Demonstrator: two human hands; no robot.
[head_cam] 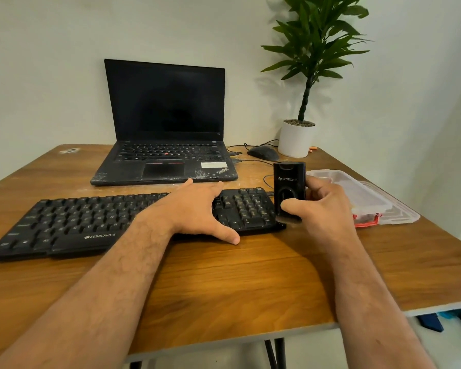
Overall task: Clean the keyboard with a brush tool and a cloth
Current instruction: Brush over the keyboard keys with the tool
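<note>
A black keyboard [91, 222] lies across the wooden table [224, 283] in front of me. My left hand [194, 209] rests flat on its right half, fingers spread and straight, thumb on the table at the front edge. My right hand [322, 206] grips a black box-shaped brush tool [289, 182] upright at the keyboard's right end. Its lower edge, where the bristles sit, touches the corner by the number pad. My thumb presses on the tool's front face. No cloth is visible.
An open black laptop [165, 145] stands behind the keyboard. A wired mouse [264, 152] and a potted plant [297, 137] sit at the back right. A clear plastic box [357, 193] with a red latch lies right of my right hand, near the table edge.
</note>
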